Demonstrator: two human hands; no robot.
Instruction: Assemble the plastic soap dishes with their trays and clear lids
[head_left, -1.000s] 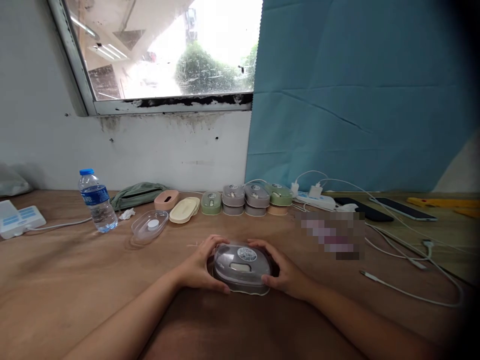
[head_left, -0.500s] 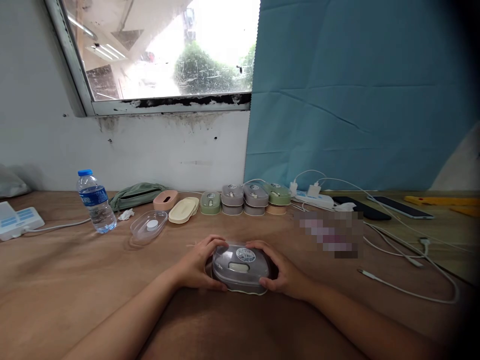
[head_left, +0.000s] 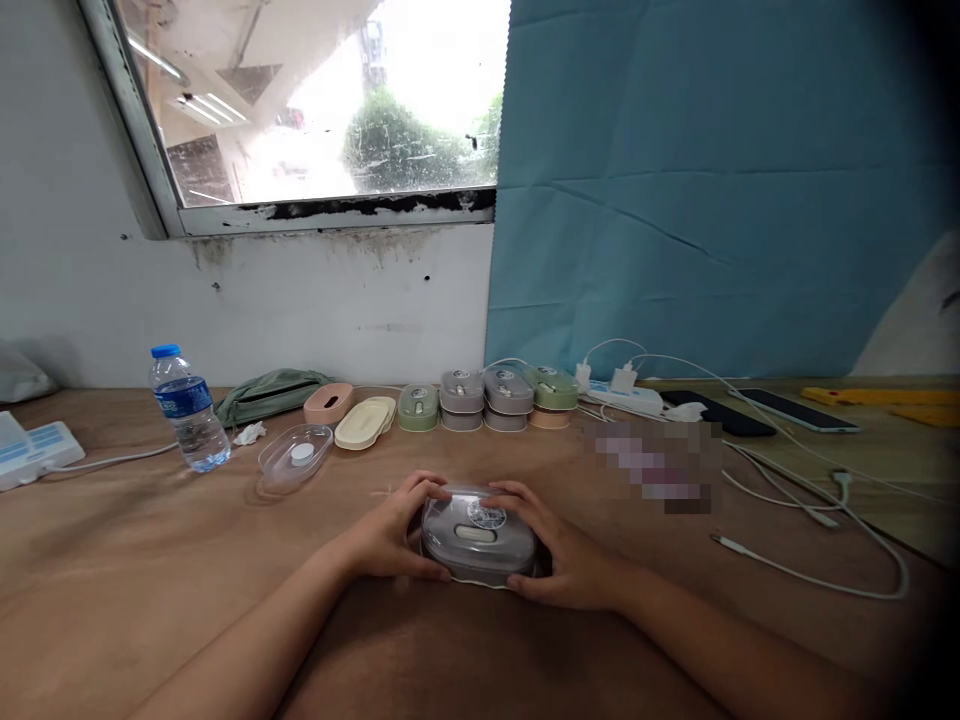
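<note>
A grey oval box (head_left: pixel 478 545) with a clear lid and a round printed sticker rests on the brown tabletop right before me. My left hand (head_left: pixel 409 530) is closed around its left end, thumb at the lower front and fingers on the far upper edge. On the opposite end my right hand (head_left: pixel 555 550) grips it, thumb low at the front corner. Fingers of that hand reach over the lid beside the sticker. A pale slot shows in the middle of the box under the lid.
Along the back stand grey boxes (head_left: pixel 461 392), green boxes (head_left: pixel 418 408), a pink oval part (head_left: pixel 328 403), a cream lid (head_left: pixel 365 423) and a clear cover (head_left: pixel 295 455). Left are a water bottle (head_left: pixel 187 410) and green pouch (head_left: pixel 274 393); right, white cables (head_left: pixel 810 580) and phones (head_left: pixel 793 410).
The fingers of my right hand have shifted left across the lid near the sticker, and the thumb has moved slightly left and down. The view has shifted a little; the box stays in place.
</note>
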